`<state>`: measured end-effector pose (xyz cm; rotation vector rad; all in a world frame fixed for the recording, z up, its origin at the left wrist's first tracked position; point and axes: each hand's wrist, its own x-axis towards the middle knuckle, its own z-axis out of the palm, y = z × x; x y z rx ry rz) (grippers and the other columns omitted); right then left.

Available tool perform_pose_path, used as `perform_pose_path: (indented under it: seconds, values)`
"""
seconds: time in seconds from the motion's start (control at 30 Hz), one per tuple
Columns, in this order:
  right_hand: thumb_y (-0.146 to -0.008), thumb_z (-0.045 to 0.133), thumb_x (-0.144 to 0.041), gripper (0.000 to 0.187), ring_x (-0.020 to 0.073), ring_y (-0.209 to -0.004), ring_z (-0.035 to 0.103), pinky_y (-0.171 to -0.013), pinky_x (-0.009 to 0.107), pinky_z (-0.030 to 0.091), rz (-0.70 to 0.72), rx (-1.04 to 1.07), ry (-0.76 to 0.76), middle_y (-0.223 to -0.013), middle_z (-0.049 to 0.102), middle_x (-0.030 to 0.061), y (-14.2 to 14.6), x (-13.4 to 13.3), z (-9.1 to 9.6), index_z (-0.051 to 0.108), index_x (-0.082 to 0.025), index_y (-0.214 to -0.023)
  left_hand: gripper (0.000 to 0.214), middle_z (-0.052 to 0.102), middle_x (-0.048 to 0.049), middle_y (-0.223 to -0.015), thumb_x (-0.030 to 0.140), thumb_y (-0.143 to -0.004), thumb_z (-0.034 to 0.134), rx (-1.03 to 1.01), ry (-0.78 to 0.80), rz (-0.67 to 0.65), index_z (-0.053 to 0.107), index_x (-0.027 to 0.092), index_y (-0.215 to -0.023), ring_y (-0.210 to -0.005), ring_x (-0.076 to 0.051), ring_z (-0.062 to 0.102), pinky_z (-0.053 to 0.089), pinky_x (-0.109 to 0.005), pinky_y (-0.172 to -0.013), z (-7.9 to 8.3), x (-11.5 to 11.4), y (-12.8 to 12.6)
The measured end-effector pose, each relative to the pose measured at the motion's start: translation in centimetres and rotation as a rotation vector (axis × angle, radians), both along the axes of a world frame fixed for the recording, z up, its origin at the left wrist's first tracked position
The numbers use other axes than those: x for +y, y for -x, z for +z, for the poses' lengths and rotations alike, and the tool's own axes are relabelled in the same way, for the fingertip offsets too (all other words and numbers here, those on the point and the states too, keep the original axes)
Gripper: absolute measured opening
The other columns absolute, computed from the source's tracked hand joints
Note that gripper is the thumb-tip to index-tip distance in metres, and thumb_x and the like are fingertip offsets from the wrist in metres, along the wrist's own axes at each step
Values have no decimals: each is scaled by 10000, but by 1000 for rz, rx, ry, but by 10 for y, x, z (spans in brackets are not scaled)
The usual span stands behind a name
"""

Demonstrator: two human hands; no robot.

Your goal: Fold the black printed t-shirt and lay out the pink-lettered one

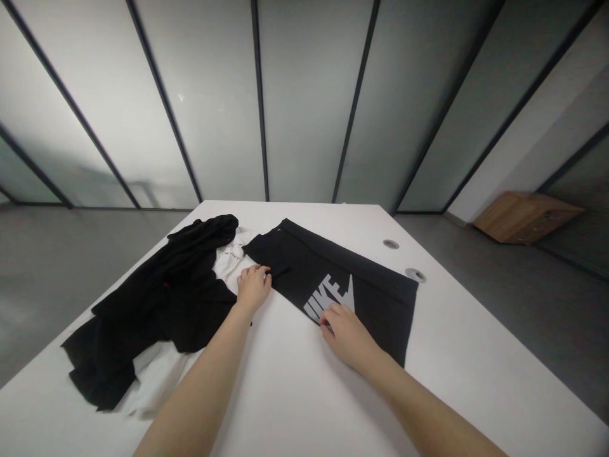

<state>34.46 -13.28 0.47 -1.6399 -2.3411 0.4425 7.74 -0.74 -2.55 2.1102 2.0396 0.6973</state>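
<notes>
A black T-shirt [304,254] with a grey NIKE print lies folded lengthwise on the white table [285,381], its long near edge slanting toward me. My left hand [254,287] is closed at the shirt's near edge by the sleeve, fingertips on the fabric. Farther right, my right hand [343,330] pinches the same edge beside the print, covering part of the lettering. What sits between the fingertips is partly hidden.
To the left lies a loose heap of black clothes [166,292], with white cloth [231,257] showing behind and beneath it. Two round cable grommets [391,244] are set in the table's right side. Frosted glass panels [309,95] stand behind, and a wooden cabinet [518,216] is at right.
</notes>
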Motion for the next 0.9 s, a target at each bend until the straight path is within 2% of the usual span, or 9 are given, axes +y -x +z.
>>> perform_pose_path:
  seconds: [0.1,0.2,0.3,0.4,0.47,0.57,0.67,0.77,0.9]
  values:
    - [-985,483,-149,225,266,-988,634,-919,419,515,1,3,18,-1010,676,94,2,1,3,690,-197,-913,257,676,-133,-1338,278,-949,593,-147,4,7,769,251,-1135,-1280,-387,548,408,-567,-1095,1,4,-2]
    - [-1007,443,-160,232,256,-981,640,-900,399,506,7,41,46,-1017,680,96,3,0,8,657,-204,-932,155,724,-116,-1141,218,-843,695,-638,28,28,764,218,-981,-1194,-337,608,416,-515,-1119,2,13,-6]
    - [-1035,402,-180,220,240,-963,639,-880,373,489,19,118,82,-1025,679,89,2,-2,11,607,-210,-964,224,715,-98,-1039,271,-841,704,-1014,66,89,716,197,-1052,-1023,-271,683,526,-442,-983,2,22,-11]
    - [-1055,375,-194,206,218,-919,635,-822,340,465,23,171,120,-1033,683,77,0,-3,13,569,-216,-989,290,707,-100,-1016,357,-925,614,-1130,110,108,644,189,-1159,-909,-220,723,582,-371,-823,3,25,-11]
    - [-1073,366,-217,205,208,-876,637,-771,323,443,16,184,154,-1015,691,65,-1,-3,13,560,-220,-1008,277,704,-94,-991,370,-931,615,-1267,167,99,619,190,-1142,-865,-201,735,591,-334,-757,5,25,-8]
    - [-1089,388,-260,193,204,-856,653,-739,309,423,12,198,190,-1001,707,54,-2,-3,10,574,-226,-1049,276,700,-77,-926,364,-862,728,-1477,279,62,624,190,-1049,-779,-195,727,586,-303,-662,13,23,0]
    - [-1069,449,-257,158,217,-918,674,-782,313,438,53,187,193,-1058,723,62,0,-4,10,601,-229,-1106,260,694,-65,-851,324,-807,793,-1513,362,24,645,178,-964,-717,-185,709,581,-288,-627,20,22,7]
    - [-1019,482,-192,195,220,-945,679,-797,310,447,137,152,210,-1095,727,66,1,-7,16,621,-227,-1151,214,715,-75,-860,270,-803,780,-1524,395,30,660,170,-949,-721,-179,715,596,-289,-652,25,21,11]
    - [-833,510,-33,439,203,-947,671,-785,287,443,250,103,210,-1164,709,60,-1,-13,25,633,-234,-1203,185,756,-116,-942,209,-785,779,-1528,297,92,683,158,-934,-773,-193,734,610,-292,-666,28,23,15]
